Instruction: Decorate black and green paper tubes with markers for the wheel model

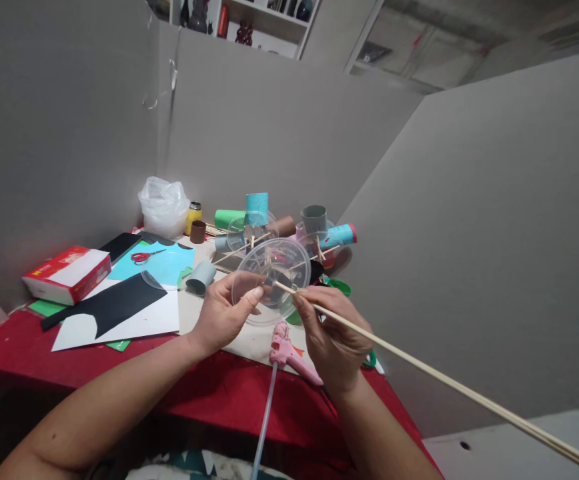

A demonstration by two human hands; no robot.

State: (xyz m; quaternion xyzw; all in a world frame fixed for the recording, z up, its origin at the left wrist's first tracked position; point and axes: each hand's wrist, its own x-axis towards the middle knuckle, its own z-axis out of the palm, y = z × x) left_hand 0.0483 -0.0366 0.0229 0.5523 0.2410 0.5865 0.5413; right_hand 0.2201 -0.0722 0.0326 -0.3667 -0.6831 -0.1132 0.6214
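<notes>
My left hand [222, 313] grips a clear round plastic lid [294, 257] by its left edge, thumb on the near face. The lid is tilted up above the table. My right hand [337, 337] pinches a pair of long thin wooden sticks [419, 363] near one end. Their tips reach the middle of the lid; whether they touch it I cannot tell. Just below lies a pink hot glue gun [284, 350], with a long clear glue stick [268, 407] projecting from it toward me.
Behind the lid stand wheel-like pieces with coloured paper tubes [257, 208] and a grey tube [314, 219]. Leftward lie red scissors [142, 257] on blue paper, black card [129, 307], and a red-and-white box [67, 273]. A plastic bag [163, 207] sits at the back.
</notes>
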